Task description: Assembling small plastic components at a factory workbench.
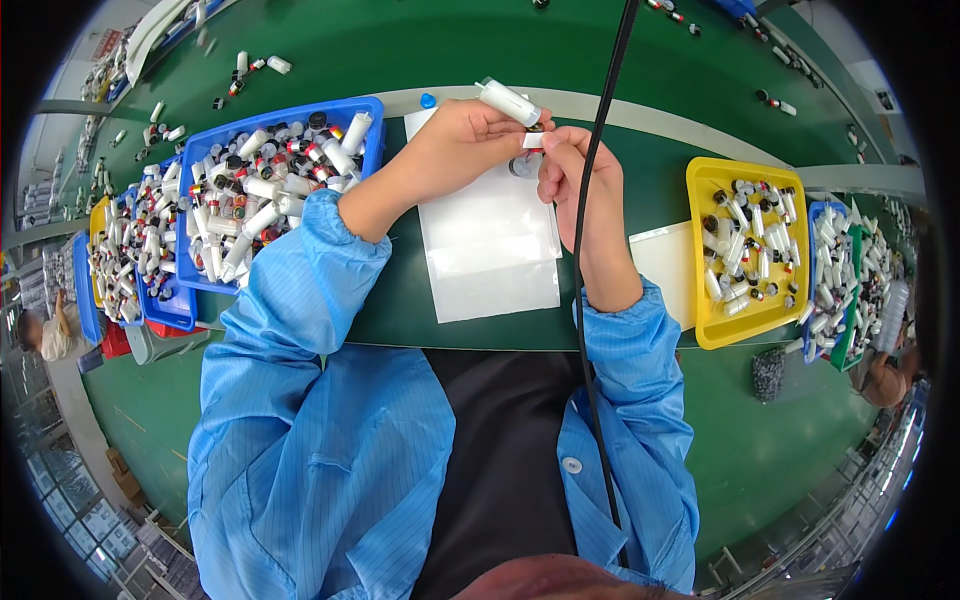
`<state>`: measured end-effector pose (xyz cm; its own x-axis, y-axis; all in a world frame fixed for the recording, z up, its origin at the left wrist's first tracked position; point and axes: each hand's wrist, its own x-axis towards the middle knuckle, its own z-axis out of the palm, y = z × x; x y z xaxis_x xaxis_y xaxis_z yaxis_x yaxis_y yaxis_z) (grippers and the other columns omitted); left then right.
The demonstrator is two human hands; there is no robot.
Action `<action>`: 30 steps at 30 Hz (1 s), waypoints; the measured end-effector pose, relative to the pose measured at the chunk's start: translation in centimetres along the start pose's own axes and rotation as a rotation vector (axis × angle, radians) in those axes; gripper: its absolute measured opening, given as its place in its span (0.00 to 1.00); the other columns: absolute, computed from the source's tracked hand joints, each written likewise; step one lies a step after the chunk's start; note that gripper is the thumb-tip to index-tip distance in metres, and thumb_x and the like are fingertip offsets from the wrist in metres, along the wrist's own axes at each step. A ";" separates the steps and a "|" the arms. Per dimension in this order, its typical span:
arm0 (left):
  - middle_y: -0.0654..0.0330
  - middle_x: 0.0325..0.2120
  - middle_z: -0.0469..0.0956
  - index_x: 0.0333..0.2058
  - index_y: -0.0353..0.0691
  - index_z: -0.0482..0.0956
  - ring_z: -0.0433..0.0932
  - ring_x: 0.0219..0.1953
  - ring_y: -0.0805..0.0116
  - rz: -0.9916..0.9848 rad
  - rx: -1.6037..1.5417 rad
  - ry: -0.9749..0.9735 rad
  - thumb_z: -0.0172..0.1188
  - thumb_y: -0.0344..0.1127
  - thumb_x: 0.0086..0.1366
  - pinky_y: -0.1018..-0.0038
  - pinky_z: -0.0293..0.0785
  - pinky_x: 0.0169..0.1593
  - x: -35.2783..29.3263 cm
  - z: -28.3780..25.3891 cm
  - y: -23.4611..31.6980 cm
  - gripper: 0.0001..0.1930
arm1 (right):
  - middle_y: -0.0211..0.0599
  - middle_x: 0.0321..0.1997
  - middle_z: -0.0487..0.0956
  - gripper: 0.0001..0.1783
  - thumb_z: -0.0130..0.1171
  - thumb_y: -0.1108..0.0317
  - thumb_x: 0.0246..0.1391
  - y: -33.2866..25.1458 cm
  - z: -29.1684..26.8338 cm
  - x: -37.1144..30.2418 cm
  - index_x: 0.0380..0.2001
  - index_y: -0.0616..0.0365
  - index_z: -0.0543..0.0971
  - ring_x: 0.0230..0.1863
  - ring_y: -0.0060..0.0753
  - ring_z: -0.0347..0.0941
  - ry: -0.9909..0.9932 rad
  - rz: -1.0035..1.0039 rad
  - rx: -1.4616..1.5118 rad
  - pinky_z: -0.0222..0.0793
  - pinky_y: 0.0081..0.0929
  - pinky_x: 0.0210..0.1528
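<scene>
My left hand (pixel 462 142) holds a small white tube (pixel 508 102) with a clear end. The tube tilts, its clear end up to the left, above the far part of a white sheet (pixel 492 250). Close by, my right hand (pixel 588 168) has thumb and forefinger pinched on a small white label-like piece (pixel 533 141) under the tube's lower end. Something red shows just below that piece; whether the label touches the tube cannot be made out. A clear round part (pixel 522 166) appears beneath the fingers.
To the left stands a blue basket (pixel 372 160) heaped with white tubes, with more filled bins beyond. A yellow tray (pixel 704 250) of tubes sits right, partly over a pale sheet (pixel 655 262). A black cable (pixel 590 200) hangs past my right hand. A blue cap (pixel 428 101) lies beyond the sheet.
</scene>
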<state>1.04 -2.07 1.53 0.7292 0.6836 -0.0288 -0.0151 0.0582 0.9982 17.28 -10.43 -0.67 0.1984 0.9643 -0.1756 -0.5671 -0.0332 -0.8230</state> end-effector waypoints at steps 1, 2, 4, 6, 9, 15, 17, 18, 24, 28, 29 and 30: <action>0.58 0.47 0.82 0.57 0.33 0.76 0.80 0.49 0.76 0.005 0.013 0.003 0.57 0.25 0.68 0.78 0.75 0.53 -0.1 0.1 0.2 0.18 | 0.25 0.23 0.76 0.06 0.63 0.70 0.61 0.1 0.1 0.0 0.36 0.61 0.79 0.18 0.13 0.65 0.008 -0.028 -0.021 0.59 0.15 0.21; 0.59 0.46 0.82 0.57 0.33 0.76 0.80 0.48 0.76 0.023 -0.015 -0.018 0.58 0.25 0.68 0.78 0.76 0.52 -0.1 0.0 0.1 0.18 | 0.26 0.23 0.76 0.06 0.63 0.70 0.61 0.2 0.1 0.0 0.36 0.61 0.78 0.19 0.13 0.66 0.012 -0.079 -0.040 0.60 0.14 0.21; 0.59 0.46 0.82 0.56 0.33 0.77 0.80 0.47 0.76 0.060 -0.070 -0.057 0.59 0.26 0.68 0.78 0.76 0.52 -0.3 0.0 0.0 0.18 | 0.26 0.24 0.76 0.06 0.63 0.70 0.61 0.3 0.1 0.0 0.36 0.61 0.78 0.20 0.12 0.66 0.017 -0.181 -0.078 0.60 0.14 0.22; 0.60 0.44 0.83 0.55 0.33 0.78 0.80 0.45 0.76 0.029 -0.045 -0.052 0.60 0.28 0.68 0.78 0.76 0.51 -0.5 0.0 0.6 0.17 | 0.26 0.24 0.77 0.06 0.64 0.70 0.61 0.3 0.1 -0.1 0.36 0.61 0.78 0.20 0.12 0.66 0.021 -0.164 -0.090 0.60 0.14 0.22; 0.60 0.44 0.83 0.56 0.32 0.77 0.80 0.45 0.77 -0.017 0.056 -0.044 0.59 0.30 0.70 0.78 0.76 0.52 -0.3 0.1 0.8 0.17 | 0.26 0.25 0.77 0.07 0.64 0.69 0.61 0.5 -0.1 -0.3 0.37 0.62 0.79 0.20 0.11 0.66 0.044 -0.168 -0.119 0.60 0.13 0.22; 0.60 0.41 0.84 0.54 0.33 0.79 0.80 0.42 0.78 -0.005 0.047 -0.026 0.58 0.32 0.71 0.78 0.76 0.48 -0.1 0.1 0.6 0.16 | 0.27 0.29 0.79 0.09 0.65 0.70 0.60 0.3 0.0 -0.4 0.40 0.62 0.78 0.23 0.12 0.68 0.045 -0.161 -0.141 0.62 0.14 0.25; 0.61 0.39 0.84 0.54 0.33 0.79 0.80 0.40 0.78 0.004 0.008 -0.032 0.57 0.32 0.71 0.78 0.76 0.46 -0.3 0.0 0.4 0.15 | 0.28 0.34 0.80 0.11 0.64 0.69 0.60 0.5 0.0 -0.3 0.44 0.60 0.77 0.27 0.13 0.70 0.014 -0.113 -0.045 0.65 0.16 0.29; 0.60 0.40 0.84 0.54 0.33 0.78 0.80 0.41 0.77 0.002 -0.015 -0.050 0.57 0.32 0.72 0.78 0.76 0.46 -0.3 -0.2 0.3 0.16 | 0.29 0.38 0.79 0.13 0.63 0.69 0.61 0.6 0.0 -0.2 0.46 0.59 0.76 0.30 0.14 0.70 -0.001 -0.067 0.056 0.66 0.18 0.32; 0.60 0.41 0.83 0.56 0.32 0.76 0.81 0.42 0.74 0.062 -0.099 -0.082 0.55 0.31 0.72 0.77 0.78 0.47 -0.7 0.4 0.7 0.16 | 0.32 0.50 0.75 0.22 0.61 0.63 0.61 0.7 -1.1 0.7 0.56 0.55 0.72 0.42 0.21 0.68 -0.344 0.216 0.415 0.68 0.29 0.42; 0.55 0.47 0.82 0.55 0.30 0.76 0.80 0.49 0.71 0.179 -0.035 0.149 0.57 0.29 0.70 0.75 0.76 0.53 -0.1 -2.2 3.2 0.16 | 0.32 0.49 0.75 0.28 0.63 0.52 0.57 1.2 -2.0 1.7 0.55 0.58 0.75 0.46 0.29 0.70 -0.109 -0.142 -0.521 0.69 0.31 0.46; 0.54 0.47 0.82 0.55 0.31 0.76 0.80 0.49 0.71 0.196 -0.061 0.236 0.58 0.29 0.70 0.75 0.76 0.53 0.8 -3.8 3.2 0.17 | 0.34 0.50 0.75 0.29 0.63 0.50 0.56 1.3 -2.2 2.0 0.53 0.60 0.76 0.47 0.31 0.71 0.015 -0.314 -0.917 0.69 0.32 0.46; 0.54 0.47 0.82 0.56 0.31 0.75 0.80 0.49 0.70 0.233 0.082 0.328 0.58 0.28 0.69 0.75 0.76 0.52 1.7 -5.9 3.2 0.18 | 0.44 0.54 0.75 0.32 0.66 0.47 0.52 1.4 -2.6 2.2 0.50 0.62 0.78 0.53 0.45 0.70 0.058 -0.639 -1.315 0.65 0.43 0.53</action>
<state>-1.78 3.53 4.39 0.4558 0.8681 0.1965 -0.0901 -0.1747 0.9805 19.00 -9.04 -3.60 0.1802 0.8960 0.4058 0.7448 0.1451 -0.6513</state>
